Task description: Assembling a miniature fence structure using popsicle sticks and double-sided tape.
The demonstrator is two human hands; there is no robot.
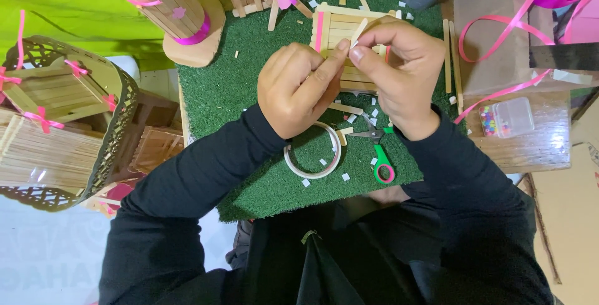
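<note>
The left hand [298,89] is curled nearly shut, its thumb and forefinger pinching the lower end of a small pale wooden stick [358,33]. The stick is short, flat and light, tilted up to the right above the green turf mat [249,93]. The right hand [399,71] pinches its upper part, just in front of the slatted stick box [337,24].

Bright, even light from above, prob. indoor; colours saturated, esp. green and pink. Shadows soft and short under the left hand [299,89] and right hand [399,74]. Slight glare on the clear plastic box [506,118] and the pale floor at bottom left. Centre sharp; mild wide-angle stretch at edges. Black sleeves lose detail.
</note>
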